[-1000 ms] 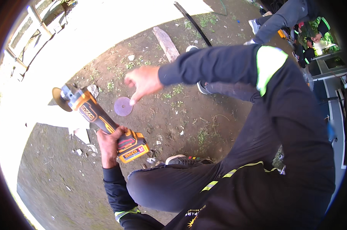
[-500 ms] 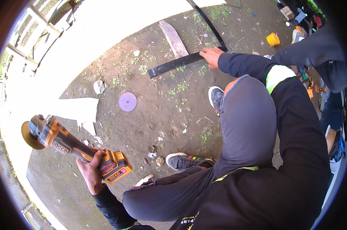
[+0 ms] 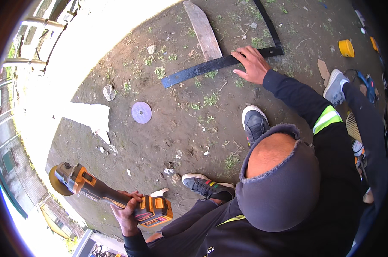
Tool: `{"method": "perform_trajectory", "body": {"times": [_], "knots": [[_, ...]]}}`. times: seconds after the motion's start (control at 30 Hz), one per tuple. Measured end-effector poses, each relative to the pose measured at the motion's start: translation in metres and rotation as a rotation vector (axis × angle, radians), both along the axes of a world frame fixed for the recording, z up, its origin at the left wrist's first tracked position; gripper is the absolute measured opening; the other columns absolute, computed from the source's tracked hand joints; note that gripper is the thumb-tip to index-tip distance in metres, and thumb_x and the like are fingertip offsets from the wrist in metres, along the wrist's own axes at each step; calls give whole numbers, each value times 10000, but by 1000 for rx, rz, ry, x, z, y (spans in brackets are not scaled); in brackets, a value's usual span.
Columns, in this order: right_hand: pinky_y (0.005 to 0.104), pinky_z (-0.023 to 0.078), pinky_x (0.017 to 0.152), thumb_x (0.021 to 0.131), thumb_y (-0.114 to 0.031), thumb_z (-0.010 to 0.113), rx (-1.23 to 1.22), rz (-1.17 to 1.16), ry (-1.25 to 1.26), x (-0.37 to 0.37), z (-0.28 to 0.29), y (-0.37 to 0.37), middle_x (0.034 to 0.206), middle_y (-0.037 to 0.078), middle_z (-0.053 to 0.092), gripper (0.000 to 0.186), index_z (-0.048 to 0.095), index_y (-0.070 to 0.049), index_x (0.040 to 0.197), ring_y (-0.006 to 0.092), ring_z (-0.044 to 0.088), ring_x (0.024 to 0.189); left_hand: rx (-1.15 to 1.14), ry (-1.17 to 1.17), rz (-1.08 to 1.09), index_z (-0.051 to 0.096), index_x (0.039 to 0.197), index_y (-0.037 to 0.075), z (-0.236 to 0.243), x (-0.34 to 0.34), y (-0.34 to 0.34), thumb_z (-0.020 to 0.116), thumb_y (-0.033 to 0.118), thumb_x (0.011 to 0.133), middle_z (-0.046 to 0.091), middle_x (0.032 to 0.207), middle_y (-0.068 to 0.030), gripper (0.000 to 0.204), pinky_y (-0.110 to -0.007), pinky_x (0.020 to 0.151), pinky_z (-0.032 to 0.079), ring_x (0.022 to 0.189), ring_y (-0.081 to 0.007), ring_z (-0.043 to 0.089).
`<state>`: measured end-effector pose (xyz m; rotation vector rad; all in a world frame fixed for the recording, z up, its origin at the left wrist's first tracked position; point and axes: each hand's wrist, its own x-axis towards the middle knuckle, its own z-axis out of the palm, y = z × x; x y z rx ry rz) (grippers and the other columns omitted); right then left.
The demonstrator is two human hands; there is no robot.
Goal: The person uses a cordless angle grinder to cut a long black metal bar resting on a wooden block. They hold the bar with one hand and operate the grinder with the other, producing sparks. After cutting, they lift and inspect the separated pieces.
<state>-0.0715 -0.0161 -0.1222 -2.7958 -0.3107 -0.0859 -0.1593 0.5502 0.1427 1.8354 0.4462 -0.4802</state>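
Observation:
My left hand is wrapped round the body of an orange and black cordless angle grinder, held above the ground at the lower left. The grinder's thin disc points to the left, and its battery is by my wrist. Farther off, my right hand rests on a black metal bar, fingers spread over it and thumb apart. That bar meets a second black bar at a corner right of my hand. A wooden plank reaches the long bar's far side.
A loose purple disc lies on the dirt, near a pale sheet scrap and a stone. At the right are a yellow round container, another person's leg and a blue tool. My shoes stand close by.
The view has shifted. The grinder appears lower and nearer my legs, still in my left hand. My right hand's fingers are more spread on the bar, and my knee has come up closer.

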Motion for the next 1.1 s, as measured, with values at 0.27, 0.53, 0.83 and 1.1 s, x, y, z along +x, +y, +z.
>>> {"method": "perform_trajectory", "body": {"times": [0.27,0.53,0.83,1.1], "knots": [[465,486,953,823,-278,872,117,96,52,26,-18,-10,1154,130,603,632,621,-38,1351,322,575,1075,13,139,146,581,1021,-3,0,-17,-73,803,91,798,732,801,-136,328,-508,1052,486,866,-301,757],[430,508,736,802,-217,877,149,262,37,49,-17,-22,968,97,573,671,630,-118,1418,288,601,855,-109,287,159,616,980,-26,-14,2,-98,802,19,795,734,801,-145,267,-484,1059,506,854,-299,769],[409,497,652,813,-217,875,196,284,302,77,95,-38,857,128,571,550,694,-30,1298,289,598,706,-77,430,164,630,968,-55,-9,-2,-101,808,-25,821,744,823,-158,233,-396,800,638,865,-269,781],[365,450,646,808,-211,880,340,305,240,115,205,-49,791,124,575,550,713,7,1285,227,538,692,-40,324,64,754,847,-16,-1,-25,-102,853,85,795,764,774,-75,151,-315,685,597,690,-141,729]]}}
